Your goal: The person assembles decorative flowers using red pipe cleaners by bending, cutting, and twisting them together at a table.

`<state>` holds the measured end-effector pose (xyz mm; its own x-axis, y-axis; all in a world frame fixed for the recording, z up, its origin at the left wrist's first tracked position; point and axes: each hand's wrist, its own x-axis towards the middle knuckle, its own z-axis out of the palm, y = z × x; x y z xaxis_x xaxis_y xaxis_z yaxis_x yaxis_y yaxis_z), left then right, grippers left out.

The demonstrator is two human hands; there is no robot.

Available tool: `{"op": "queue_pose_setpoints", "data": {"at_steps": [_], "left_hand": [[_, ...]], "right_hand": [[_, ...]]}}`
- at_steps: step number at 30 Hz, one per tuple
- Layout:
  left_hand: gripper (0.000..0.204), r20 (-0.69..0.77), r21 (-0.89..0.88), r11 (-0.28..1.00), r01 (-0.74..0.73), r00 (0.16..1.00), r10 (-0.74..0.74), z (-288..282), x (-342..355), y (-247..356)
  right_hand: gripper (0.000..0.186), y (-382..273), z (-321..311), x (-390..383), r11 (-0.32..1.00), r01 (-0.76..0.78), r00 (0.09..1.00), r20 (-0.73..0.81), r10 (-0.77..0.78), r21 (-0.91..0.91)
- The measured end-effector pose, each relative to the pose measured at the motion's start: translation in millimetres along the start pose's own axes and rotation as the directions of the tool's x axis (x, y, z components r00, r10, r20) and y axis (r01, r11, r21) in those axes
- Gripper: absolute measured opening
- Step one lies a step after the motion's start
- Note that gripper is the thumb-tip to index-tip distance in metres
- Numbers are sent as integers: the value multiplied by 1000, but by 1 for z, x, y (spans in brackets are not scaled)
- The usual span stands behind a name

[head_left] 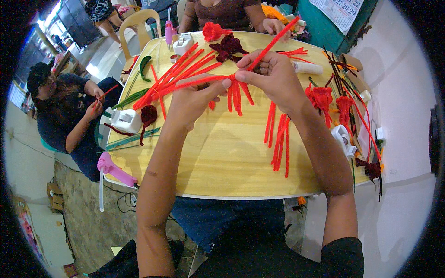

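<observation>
Both my hands are raised over the table around a red pipe cleaner piece (236,95), whose looped strands hang down from a gathered middle. My left hand (197,95) is closed, thumb and fingers pinching it at its left side. With thumb and forefinger, my right hand (271,76) grips it at the right, where one long red stem slants up past the fingers. Loose red pipe cleaners (187,69) fan out beyond my left hand. Shorter red pipe cleaners (280,143) lie beneath my right forearm. My left palm hides part of the piece.
A pink glue gun (116,170) rests at the table's left edge near a white tape dispenser (126,120). Dark red flowers (229,46) lie at the back; red flowers (321,99) and stems crowd the right. One person (69,106) sits left, another (222,16) opposite.
</observation>
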<state>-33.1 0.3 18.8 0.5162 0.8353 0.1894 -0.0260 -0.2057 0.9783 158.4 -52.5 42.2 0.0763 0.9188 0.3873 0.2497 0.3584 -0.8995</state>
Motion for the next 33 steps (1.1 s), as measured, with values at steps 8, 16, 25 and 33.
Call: {"op": "queue_pose_setpoints", "data": {"at_steps": [8, 16, 25, 33], "left_hand": [[22, 7, -86, 995, 46, 999, -46, 6, -1, 3], [15, 40, -194, 981, -27, 999, 36, 10, 0, -6], [12, -86, -276, 960, -54, 996, 31, -1, 7, -13], [15, -5, -275, 961, 27, 1000, -30, 6, 6, -15]], "right_hand": [[16, 5, 9, -3, 999, 35, 998, -43, -35, -11], [19, 0, 9, -4, 985, -119, 992, -23, 123, 127], [27, -12, -21, 4, 996, -46, 992, 112, 55, -79], [24, -6, -7, 1, 991, -51, 995, 77, 61, -126]]}}
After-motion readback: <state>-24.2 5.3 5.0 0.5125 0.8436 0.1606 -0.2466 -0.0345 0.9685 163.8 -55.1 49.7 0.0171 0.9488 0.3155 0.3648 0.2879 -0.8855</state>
